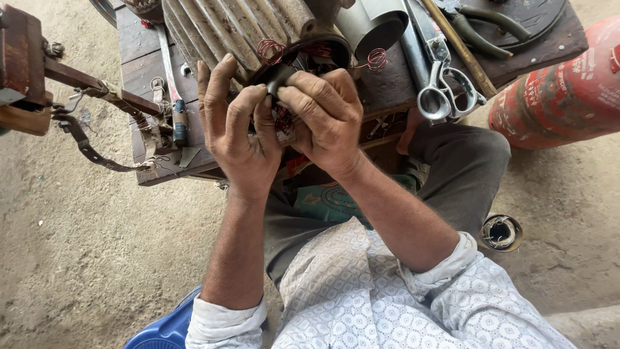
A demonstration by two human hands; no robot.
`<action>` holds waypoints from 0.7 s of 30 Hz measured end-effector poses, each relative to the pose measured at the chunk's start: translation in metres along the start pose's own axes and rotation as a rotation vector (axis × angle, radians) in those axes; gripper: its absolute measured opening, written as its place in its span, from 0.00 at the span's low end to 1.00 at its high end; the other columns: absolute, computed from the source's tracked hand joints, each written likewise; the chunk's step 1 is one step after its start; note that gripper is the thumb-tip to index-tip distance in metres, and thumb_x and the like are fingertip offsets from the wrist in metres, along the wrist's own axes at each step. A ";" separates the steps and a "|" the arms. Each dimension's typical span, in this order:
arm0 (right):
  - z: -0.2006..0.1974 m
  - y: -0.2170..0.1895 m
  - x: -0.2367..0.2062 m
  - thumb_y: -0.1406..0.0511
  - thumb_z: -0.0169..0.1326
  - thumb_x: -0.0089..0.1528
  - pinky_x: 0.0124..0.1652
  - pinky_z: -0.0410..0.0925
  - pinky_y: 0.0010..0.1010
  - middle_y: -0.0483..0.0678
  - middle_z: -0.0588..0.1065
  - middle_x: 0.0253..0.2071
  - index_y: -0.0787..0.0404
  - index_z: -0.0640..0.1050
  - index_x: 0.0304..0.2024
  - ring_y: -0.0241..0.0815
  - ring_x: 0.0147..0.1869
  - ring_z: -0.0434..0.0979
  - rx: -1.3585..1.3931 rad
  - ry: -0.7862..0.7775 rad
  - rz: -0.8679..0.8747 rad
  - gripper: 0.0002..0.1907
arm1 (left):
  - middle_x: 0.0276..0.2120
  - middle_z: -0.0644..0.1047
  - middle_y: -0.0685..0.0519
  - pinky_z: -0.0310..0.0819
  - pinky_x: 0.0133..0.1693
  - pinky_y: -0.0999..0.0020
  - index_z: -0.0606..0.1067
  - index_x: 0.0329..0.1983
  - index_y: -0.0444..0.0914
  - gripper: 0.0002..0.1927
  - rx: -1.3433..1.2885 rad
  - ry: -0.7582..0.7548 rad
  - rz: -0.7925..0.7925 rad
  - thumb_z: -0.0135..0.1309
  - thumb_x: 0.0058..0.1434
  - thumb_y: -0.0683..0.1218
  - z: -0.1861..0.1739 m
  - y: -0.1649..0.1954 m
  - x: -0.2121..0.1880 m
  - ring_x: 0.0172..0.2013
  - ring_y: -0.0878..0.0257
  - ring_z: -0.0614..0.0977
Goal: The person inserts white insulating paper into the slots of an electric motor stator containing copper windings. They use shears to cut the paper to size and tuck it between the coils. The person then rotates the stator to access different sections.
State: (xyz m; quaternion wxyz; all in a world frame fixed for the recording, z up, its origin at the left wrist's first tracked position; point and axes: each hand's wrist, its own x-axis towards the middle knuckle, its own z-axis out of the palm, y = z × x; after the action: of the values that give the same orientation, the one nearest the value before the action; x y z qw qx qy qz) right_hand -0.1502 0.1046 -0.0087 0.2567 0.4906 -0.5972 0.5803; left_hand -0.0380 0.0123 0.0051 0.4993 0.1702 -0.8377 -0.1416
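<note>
A ribbed, rusty motor housing lies on a low wooden bench with its open end facing me. Reddish copper wire coils stick out around the opening. My left hand rests against the housing's rim, fingers curled toward the opening. My right hand presses in beside it, and its fingertips pinch a small dark strip at the mouth of the housing. Both hands touch each other and hide most of the winding inside.
Metal scissors and a wooden stick lie on the bench at right, next to a rolled grey sheet. A red gas cylinder lies on the dirt floor at right. A wooden winding jig stands at left.
</note>
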 end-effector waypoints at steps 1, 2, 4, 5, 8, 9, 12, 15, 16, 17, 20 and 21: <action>0.001 0.000 -0.001 0.62 0.65 0.62 0.44 0.70 0.30 0.45 0.80 0.47 0.57 0.82 0.45 0.38 0.45 0.75 0.013 -0.002 -0.027 0.11 | 0.66 0.71 0.50 0.58 0.76 0.49 0.78 0.49 0.44 0.04 0.005 -0.012 0.006 0.60 0.74 0.42 -0.002 -0.001 -0.001 0.72 0.52 0.68; 0.001 0.002 -0.002 0.64 0.65 0.63 0.44 0.70 0.31 0.44 0.81 0.47 0.55 0.82 0.46 0.38 0.45 0.76 0.018 -0.004 -0.020 0.10 | 0.67 0.71 0.49 0.58 0.76 0.49 0.77 0.49 0.44 0.04 0.012 -0.021 0.011 0.59 0.74 0.42 -0.004 -0.002 -0.002 0.74 0.50 0.66; -0.001 0.008 0.003 0.67 0.65 0.65 0.45 0.71 0.33 0.43 0.81 0.48 0.53 0.82 0.47 0.36 0.46 0.76 0.029 -0.007 -0.010 0.08 | 0.67 0.71 0.50 0.57 0.76 0.48 0.77 0.46 0.45 0.04 0.013 -0.054 0.027 0.60 0.74 0.42 -0.006 -0.004 0.000 0.71 0.53 0.68; -0.007 0.015 0.007 0.67 0.64 0.66 0.48 0.73 0.31 0.44 0.80 0.50 0.53 0.81 0.50 0.36 0.50 0.78 0.097 -0.016 0.035 0.10 | 0.67 0.72 0.50 0.56 0.77 0.47 0.77 0.44 0.46 0.04 0.014 -0.069 0.035 0.60 0.74 0.42 -0.007 -0.006 0.000 0.70 0.55 0.69; -0.026 0.029 0.026 0.68 0.63 0.69 0.54 0.79 0.29 0.46 0.78 0.56 0.54 0.80 0.56 0.39 0.59 0.80 0.192 -0.051 0.097 0.13 | 0.67 0.71 0.49 0.55 0.77 0.46 0.77 0.45 0.46 0.04 0.018 -0.104 0.026 0.59 0.73 0.41 -0.010 -0.007 0.001 0.74 0.51 0.68; -0.031 0.033 0.034 0.68 0.63 0.70 0.56 0.79 0.30 0.47 0.77 0.59 0.55 0.80 0.57 0.41 0.60 0.80 0.147 -0.063 0.067 0.13 | 0.68 0.71 0.49 0.55 0.77 0.46 0.77 0.45 0.46 0.05 0.000 -0.104 0.025 0.59 0.73 0.41 -0.011 -0.006 0.000 0.74 0.49 0.66; -0.035 0.034 0.054 0.66 0.67 0.68 0.45 0.77 0.26 0.57 0.72 0.65 0.58 0.82 0.59 0.39 0.48 0.78 -0.005 -0.241 0.000 0.17 | 0.69 0.70 0.48 0.54 0.77 0.47 0.78 0.45 0.46 0.05 -0.022 -0.108 0.030 0.59 0.73 0.40 -0.013 -0.002 0.000 0.75 0.46 0.63; -0.025 0.029 0.063 0.65 0.68 0.65 0.46 0.77 0.30 0.54 0.71 0.62 0.56 0.83 0.54 0.45 0.51 0.77 -0.083 -0.238 -0.162 0.15 | 0.68 0.71 0.48 0.55 0.77 0.47 0.78 0.45 0.46 0.06 0.015 -0.128 0.016 0.59 0.72 0.40 -0.016 0.002 0.001 0.75 0.45 0.63; -0.023 0.028 0.064 0.65 0.67 0.64 0.50 0.77 0.33 0.51 0.72 0.59 0.55 0.82 0.51 0.48 0.55 0.78 -0.094 -0.193 -0.234 0.13 | 0.69 0.70 0.48 0.55 0.77 0.48 0.78 0.45 0.46 0.06 0.016 -0.133 0.010 0.59 0.73 0.40 -0.016 0.003 0.001 0.75 0.44 0.62; -0.023 0.030 0.065 0.65 0.67 0.66 0.48 0.77 0.30 0.48 0.72 0.58 0.54 0.82 0.49 0.42 0.52 0.77 -0.071 -0.202 -0.188 0.11 | 0.69 0.70 0.47 0.56 0.77 0.48 0.78 0.46 0.46 0.06 0.018 -0.136 0.006 0.59 0.73 0.40 -0.017 0.003 0.001 0.76 0.42 0.61; -0.025 0.035 0.062 0.65 0.68 0.70 0.44 0.77 0.23 0.43 0.73 0.55 0.53 0.82 0.47 0.28 0.46 0.76 0.052 -0.212 -0.039 0.06 | 0.68 0.70 0.47 0.59 0.77 0.47 0.77 0.43 0.46 0.05 0.023 -0.120 0.002 0.61 0.71 0.41 -0.016 0.002 0.001 0.75 0.42 0.62; -0.028 0.034 0.058 0.66 0.67 0.71 0.43 0.77 0.22 0.43 0.73 0.55 0.52 0.82 0.47 0.28 0.46 0.76 0.131 -0.204 0.023 0.06 | 0.68 0.70 0.47 0.59 0.76 0.48 0.77 0.44 0.46 0.06 0.022 -0.114 0.005 0.61 0.71 0.41 -0.015 0.000 0.001 0.75 0.42 0.62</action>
State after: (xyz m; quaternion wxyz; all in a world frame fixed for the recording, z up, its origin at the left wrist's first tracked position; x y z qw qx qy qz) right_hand -0.2104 0.1092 0.0328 0.1554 0.5561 -0.5865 0.5680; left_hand -0.0250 0.0114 0.0127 0.4494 0.1652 -0.8667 -0.1403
